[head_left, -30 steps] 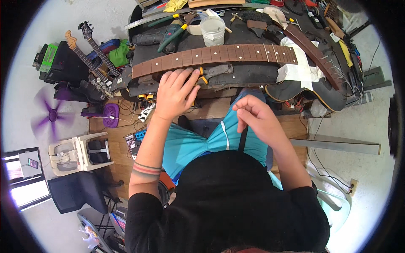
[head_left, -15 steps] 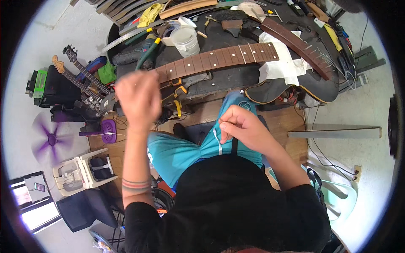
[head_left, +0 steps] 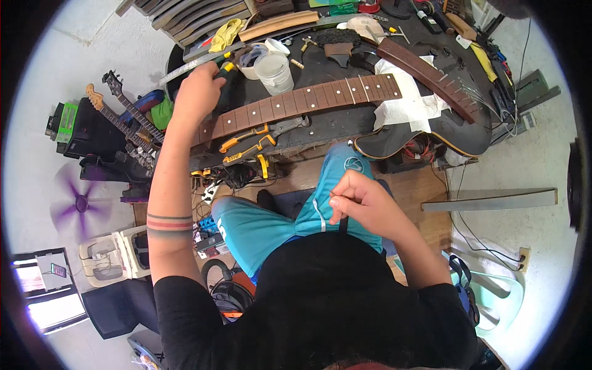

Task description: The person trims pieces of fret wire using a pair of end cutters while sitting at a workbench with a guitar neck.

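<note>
My left hand (head_left: 200, 91) reaches to the back left of the bench, over a tool with dark green, yellow-tipped handles (head_left: 229, 66). Its thumb lies near one handle, but the other fingertips are hidden, so I cannot tell whether it grips. Above my lap my right hand (head_left: 361, 198) is closed in a pinch; what may be a small thin piece at its fingertips is too small to make out. Between me and the bench's back, a guitar's fretted neck (head_left: 280, 105) extends left from its dark body (head_left: 459, 132). White masking (head_left: 404, 111) covers part of the body.
A long brown slotted block (head_left: 425, 77) lies across the guitar body. Behind the neck stands a white tub (head_left: 273, 73); yellow-handled clamps (head_left: 251, 147) lie along the bench front. Two guitars (head_left: 126, 126) lean at the left, near a purple fan (head_left: 81, 202).
My left hand has moved away from me, from the neck's left end to the green-handled tool. My right hand stays pinched above my lap, shifted slightly. The view has shifted a little.
</note>
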Available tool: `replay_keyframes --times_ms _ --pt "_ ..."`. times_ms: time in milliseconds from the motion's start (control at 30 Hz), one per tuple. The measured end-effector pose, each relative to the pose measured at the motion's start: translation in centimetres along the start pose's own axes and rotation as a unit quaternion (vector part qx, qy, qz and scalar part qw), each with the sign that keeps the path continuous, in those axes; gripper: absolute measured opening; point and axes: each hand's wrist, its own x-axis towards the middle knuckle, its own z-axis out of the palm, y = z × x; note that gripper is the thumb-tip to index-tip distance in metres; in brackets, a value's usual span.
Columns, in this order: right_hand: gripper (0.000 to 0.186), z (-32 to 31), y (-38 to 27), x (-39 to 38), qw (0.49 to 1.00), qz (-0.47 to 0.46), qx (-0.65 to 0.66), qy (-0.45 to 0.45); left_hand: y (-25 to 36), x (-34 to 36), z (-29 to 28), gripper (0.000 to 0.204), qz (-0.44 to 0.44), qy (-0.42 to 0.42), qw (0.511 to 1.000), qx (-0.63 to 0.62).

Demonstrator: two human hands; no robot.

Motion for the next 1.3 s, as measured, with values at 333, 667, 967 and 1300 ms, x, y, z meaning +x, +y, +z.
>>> replay_keyframes --times_ms 333,667,967,1300 --pt "0.011 0.5 -3.0 0.7 0.998 -0.034 0.04 0.039 -1.2 -8.2 -10.2 0.02 -0.068 0.246 0.874 -0.414" --pt "0.015 6.9 -6.9 9.3 0.933 -0.282 0.128 0.185 7.9 -24.5 -4.3 0.045 -0.052 0.138 0.695 -0.704" --pt "0.014 11.3 -4.0 9.2 0.951 -0.225 0.137 0.159 14.4 -28.8 1.6 0.055 -0.069 0.076 0.496 -0.862" --pt "0.013 9.9 -4.6 8.8 0.966 -0.208 0.1 0.12 14.9 -27.0 1.2 0.102 -0.054 -0.083 0.429 -0.898"
